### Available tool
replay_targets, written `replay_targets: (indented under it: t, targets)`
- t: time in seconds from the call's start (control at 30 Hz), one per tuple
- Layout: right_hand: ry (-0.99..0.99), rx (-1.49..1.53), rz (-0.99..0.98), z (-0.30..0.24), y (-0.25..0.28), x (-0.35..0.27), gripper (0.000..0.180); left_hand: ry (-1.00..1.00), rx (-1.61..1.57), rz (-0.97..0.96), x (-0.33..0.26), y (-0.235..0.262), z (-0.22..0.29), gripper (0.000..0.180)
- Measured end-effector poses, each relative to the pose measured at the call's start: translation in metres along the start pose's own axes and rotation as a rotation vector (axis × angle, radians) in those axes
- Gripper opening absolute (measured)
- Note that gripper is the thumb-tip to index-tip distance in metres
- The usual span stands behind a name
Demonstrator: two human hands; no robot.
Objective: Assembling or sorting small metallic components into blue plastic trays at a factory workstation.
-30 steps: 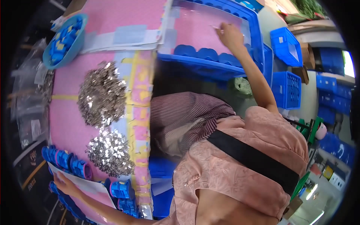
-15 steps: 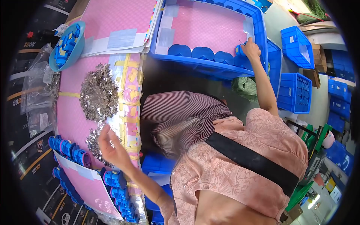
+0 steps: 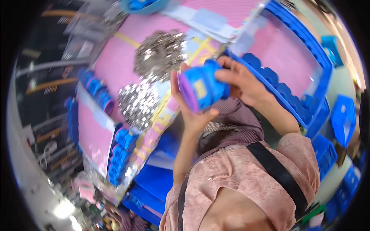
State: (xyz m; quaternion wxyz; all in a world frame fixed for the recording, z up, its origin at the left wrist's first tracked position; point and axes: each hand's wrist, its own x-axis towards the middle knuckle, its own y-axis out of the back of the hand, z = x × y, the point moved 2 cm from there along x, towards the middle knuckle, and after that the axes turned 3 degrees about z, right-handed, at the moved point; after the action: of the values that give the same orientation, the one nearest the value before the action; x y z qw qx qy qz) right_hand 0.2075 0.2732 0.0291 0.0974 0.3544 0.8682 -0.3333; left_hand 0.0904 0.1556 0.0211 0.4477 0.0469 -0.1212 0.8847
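Nearest, we note the pink top (image 3: pixel 231 165) w/ its dark strap (image 3: pixel 278 174); the top runs out of view at the lower edge. Above it, approx. mid-view, the blue part (image 3: pixel 216 82) is held up, tilted, its pink-purple ring (image 3: pixel 187 91) facing L. R. hand (image 3: pixel 246 85): thumb & fingers closed on the part's R. end; some fingers are hidden behind it. L. hand (image 3: pixel 190 114): spread wide around the ring end, thumb below, fingers on the far side, partly covered; we can't tell how firmly it grips. Motion blur softens the part's detail & its yellow patch (image 3: pixel 200 88).

Beyond, on the pink table (image 3: pixel 111 65), we find 2 adjoining piles of shiny metal bits, upper pile (image 3: pixel 160 56) & lower pile (image 3: pixel 138 104); indiv. pcs. can't be resolved. L. of these: pink board (image 3: pixel 92 133), w/ blue rows (image 3: pixel 120 156) along its sides, too smeared to count. R. of the hands: blue crate (image 3: pixel 328 73), dark blue pcs. (image 3: pixel 275 79) lining its near side.

Farther out, the top edge cuts off the light-blue bowl (image 3: pixel 150 10); at far R. we see a blue bin (image 3: pixel 343 121). The lower-L. background is blurred.
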Motion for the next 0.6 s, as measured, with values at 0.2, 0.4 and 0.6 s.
replay_targets:
  t: [0.2,0.4,0.6]
  targets:
    - [0.697,-0.799,-0.123,-0.002,-0.071,0.027,0.040,0.067,-0.110,0.348,-0.009,0.076,0.023,0.110]
    - [1.189,-1.180,-0.199,-0.002,-0.106,0.046,0.053,0.390,-0.544,0.145,-0.018,0.106,0.020,0.083]
    - [1.314,-1.463,-0.195,-0.008,-0.115,0.061,0.051,0.451,-0.604,0.180,-0.013,0.120,0.009,0.084]
